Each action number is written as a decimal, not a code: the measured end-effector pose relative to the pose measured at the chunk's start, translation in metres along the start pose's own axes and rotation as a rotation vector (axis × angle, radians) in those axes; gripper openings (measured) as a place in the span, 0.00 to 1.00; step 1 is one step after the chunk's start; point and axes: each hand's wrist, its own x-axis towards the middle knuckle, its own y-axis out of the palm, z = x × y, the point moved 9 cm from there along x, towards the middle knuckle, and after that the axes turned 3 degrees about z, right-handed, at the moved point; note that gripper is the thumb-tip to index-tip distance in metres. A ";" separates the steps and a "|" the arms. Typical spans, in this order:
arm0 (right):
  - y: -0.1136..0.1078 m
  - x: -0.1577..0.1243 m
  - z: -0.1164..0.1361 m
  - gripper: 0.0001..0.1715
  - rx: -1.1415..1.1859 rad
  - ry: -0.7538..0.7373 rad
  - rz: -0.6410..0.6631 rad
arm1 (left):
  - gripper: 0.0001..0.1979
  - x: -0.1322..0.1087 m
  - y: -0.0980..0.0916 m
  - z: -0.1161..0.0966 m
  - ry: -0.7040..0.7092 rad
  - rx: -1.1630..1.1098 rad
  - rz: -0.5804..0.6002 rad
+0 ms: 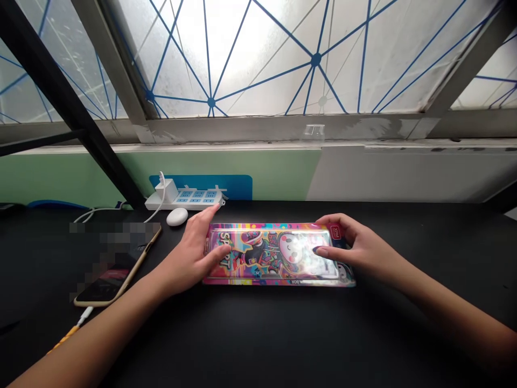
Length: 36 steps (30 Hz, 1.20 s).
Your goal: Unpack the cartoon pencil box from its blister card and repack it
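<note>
A flat, oblong blister pack [266, 256] with a pink, yellow and blue cartoon print lies lengthwise across the black table in front of me. Clear, shiny plastic covers its face, and light glares on its right half. My left hand [197, 250] grips its left end, thumb on top and fingers at the far side. At the other end, my right hand [353, 242] holds the pack with the thumb pressed on the plastic and the fingers around the far corner. The underside is hidden.
To the left a phone [117, 275] lies on the black table [274, 339], with a cable [68, 337] at its near end. A white power strip [194, 199] with a plugged-in adapter [166, 189] and a white rounded case [176, 217] are at the back. A black frame bar [81, 113] slants down there.
</note>
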 end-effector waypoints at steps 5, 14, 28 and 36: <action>-0.016 -0.006 0.026 0.40 -0.136 -0.161 -0.171 | 0.40 0.003 0.004 0.017 -0.200 -0.554 -0.054; -0.016 -0.024 0.060 0.27 -0.515 -0.568 -0.273 | 0.19 -0.005 -0.020 -0.006 0.041 -0.316 -0.240; 0.029 -0.048 0.090 0.17 -0.919 -0.797 -0.107 | 0.07 -0.002 -0.020 -0.023 0.191 -0.061 0.007; 0.053 -0.039 0.073 0.24 -0.873 -0.716 0.039 | 0.13 -0.004 0.006 -0.037 0.343 0.000 0.132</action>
